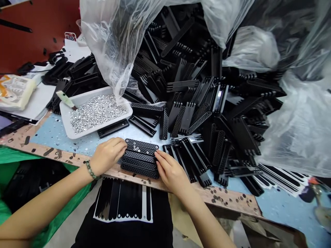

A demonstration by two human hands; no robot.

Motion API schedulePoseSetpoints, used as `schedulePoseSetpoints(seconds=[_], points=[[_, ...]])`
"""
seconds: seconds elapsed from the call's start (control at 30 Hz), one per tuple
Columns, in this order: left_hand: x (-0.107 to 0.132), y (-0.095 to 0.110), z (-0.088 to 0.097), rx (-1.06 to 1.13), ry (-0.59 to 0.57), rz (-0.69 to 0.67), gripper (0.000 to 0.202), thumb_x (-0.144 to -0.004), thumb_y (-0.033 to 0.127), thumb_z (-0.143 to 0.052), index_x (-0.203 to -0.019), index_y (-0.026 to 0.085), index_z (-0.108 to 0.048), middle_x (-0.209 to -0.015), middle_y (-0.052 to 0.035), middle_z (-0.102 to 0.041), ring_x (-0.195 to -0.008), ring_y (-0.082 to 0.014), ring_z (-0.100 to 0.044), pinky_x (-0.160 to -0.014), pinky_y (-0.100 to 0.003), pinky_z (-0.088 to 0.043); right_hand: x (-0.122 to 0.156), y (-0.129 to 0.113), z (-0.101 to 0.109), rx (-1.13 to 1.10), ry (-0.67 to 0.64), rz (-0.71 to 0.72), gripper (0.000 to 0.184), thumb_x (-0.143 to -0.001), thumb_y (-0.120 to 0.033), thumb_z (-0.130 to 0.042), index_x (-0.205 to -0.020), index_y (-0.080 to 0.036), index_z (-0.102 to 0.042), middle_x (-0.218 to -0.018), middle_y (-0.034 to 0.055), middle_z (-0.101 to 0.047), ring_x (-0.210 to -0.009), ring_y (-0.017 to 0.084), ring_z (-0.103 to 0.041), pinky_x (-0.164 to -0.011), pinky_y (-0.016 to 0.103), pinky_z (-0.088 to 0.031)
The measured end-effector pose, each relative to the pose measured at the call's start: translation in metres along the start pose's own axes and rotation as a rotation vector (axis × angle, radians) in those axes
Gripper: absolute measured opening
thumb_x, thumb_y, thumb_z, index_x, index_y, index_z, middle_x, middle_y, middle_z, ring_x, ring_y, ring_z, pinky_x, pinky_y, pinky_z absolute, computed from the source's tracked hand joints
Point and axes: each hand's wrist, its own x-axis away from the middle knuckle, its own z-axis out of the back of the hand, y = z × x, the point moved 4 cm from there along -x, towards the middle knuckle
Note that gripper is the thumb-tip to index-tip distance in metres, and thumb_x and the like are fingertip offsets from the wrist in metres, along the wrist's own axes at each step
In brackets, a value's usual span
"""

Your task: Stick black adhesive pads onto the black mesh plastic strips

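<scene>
In front of me several black textured plastic strips [141, 159] lie in a row at the table's front edge. A few small silver nuts [136, 148] are scattered on the upper strips. My left hand [109, 155], with a green bead bracelet at its wrist, is at the left ends of the strips; its fingertips are pinched together. At the right ends, my right hand [172, 170] has its thumb and fingers closed near the edge of a strip. Whatever either set of fingertips holds is too small or hidden to make out.
A white tray [64, 120] of small silver nuts [99, 112] with a brush stands behind my left hand. Black plastic parts [188, 117] spill from a clear plastic bag [113, 38]. Sheets of black strips lie on my lap [124, 203] and at the right.
</scene>
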Motion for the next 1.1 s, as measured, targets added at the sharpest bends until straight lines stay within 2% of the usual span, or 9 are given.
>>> schedulePoseSetpoints(seconds=[0.13, 0.27, 0.4, 0.53, 0.7, 0.9, 1.0, 1.1], points=[[0.002, 0.002, 0.0, -0.079, 0.023, -0.066, 0.021, -0.095, 0.013, -0.044, -0.098, 0.014, -0.064, -0.098, -0.0094, -0.07, -0.088, -0.0215, -0.066, -0.076, -0.037, -0.058, 0.0, -0.001, 0.001, 0.01, 0.004, 0.008, 0.034, -0.092, -0.014, -0.047, -0.124, -0.013, -0.061, -0.12, 0.0149, -0.065, -0.111, 0.023, -0.063, -0.097, 0.039, -0.055], [0.013, 0.002, -0.001, -0.019, -0.016, -0.125, 0.031, -0.094, 0.007, -0.04, -0.115, 0.014, -0.061, -0.112, -0.0135, -0.067, -0.098, -0.0227, -0.066, -0.082, -0.039, -0.059, 0.0, 0.0, 0.001, 0.007, 0.018, 0.008, 0.036, -0.092, -0.014, -0.046, -0.126, -0.014, -0.059, -0.121, 0.0139, -0.065, -0.11, 0.023, -0.063, -0.097, 0.04, -0.055], [0.023, -0.001, 0.0, -0.023, -0.047, -0.124, 0.035, -0.094, 0.01, -0.042, -0.126, 0.015, -0.056, -0.121, -0.0148, -0.064, -0.107, -0.0249, -0.064, -0.089, -0.044, -0.058, 0.001, 0.0, 0.0, 0.002, 0.03, 0.005, 0.038, -0.092, -0.014, -0.046, -0.128, -0.016, -0.058, -0.122, 0.0135, -0.065, -0.111, 0.023, -0.063, -0.097, 0.04, -0.055], [0.026, 0.0, 0.002, -0.074, -0.053, -0.144, 0.036, -0.093, 0.009, -0.044, -0.127, 0.011, -0.054, -0.124, -0.017, -0.063, -0.11, -0.0272, -0.063, -0.092, -0.046, -0.057, 0.0, -0.001, 0.001, 0.024, 0.015, 0.011, 0.036, -0.093, -0.014, -0.046, -0.127, -0.015, -0.059, -0.121, 0.0135, -0.065, -0.11, 0.023, -0.063, -0.096, 0.042, -0.055], [0.025, 0.0, -0.001, 0.044, -0.064, -0.057, 0.037, -0.095, 0.014, -0.045, -0.131, 0.011, -0.05, -0.126, -0.0157, -0.06, -0.113, -0.0241, -0.061, -0.097, -0.043, -0.054, 0.0, -0.003, 0.001, 0.044, -0.001, 0.017, 0.035, -0.093, -0.014, -0.046, -0.125, -0.013, -0.059, -0.121, 0.0144, -0.065, -0.111, 0.024, -0.063, -0.097, 0.042, -0.055], [0.022, -0.004, -0.001, 0.022, -0.089, -0.047, 0.037, -0.092, 0.009, -0.041, -0.126, 0.015, -0.056, -0.125, -0.0148, -0.061, -0.108, -0.0262, -0.063, -0.089, -0.045, -0.057, 0.0, -0.002, 0.002, 0.005, -0.004, 0.01, 0.034, -0.094, -0.014, -0.045, -0.125, -0.013, -0.059, -0.123, 0.0144, -0.064, -0.113, 0.022, -0.061, -0.099, 0.04, -0.054], [0.018, 0.003, 0.007, 0.003, -0.058, -0.061, 0.035, -0.094, 0.015, -0.044, -0.127, 0.014, -0.054, -0.129, -0.016, -0.058, -0.114, -0.0275, -0.059, -0.095, -0.048, -0.052, 0.001, -0.001, 0.001, -0.024, -0.013, 0.002, 0.033, -0.094, -0.014, -0.044, -0.123, -0.012, -0.06, -0.124, 0.0146, -0.063, -0.115, 0.022, -0.06, -0.101, 0.038, -0.052], [0.017, 0.024, 0.009, 0.001, -0.08, -0.159, 0.043, -0.096, 0.025, -0.045, -0.137, 0.011, -0.044, -0.139, -0.0182, -0.051, -0.128, -0.0293, -0.048, -0.108, -0.054, -0.038, 0.003, 0.001, 0.0, -0.04, -0.006, -0.001, 0.034, -0.094, -0.013, -0.044, -0.125, -0.013, -0.059, -0.125, 0.0143, -0.063, -0.115, 0.022, -0.06, -0.101, 0.038, -0.052]])
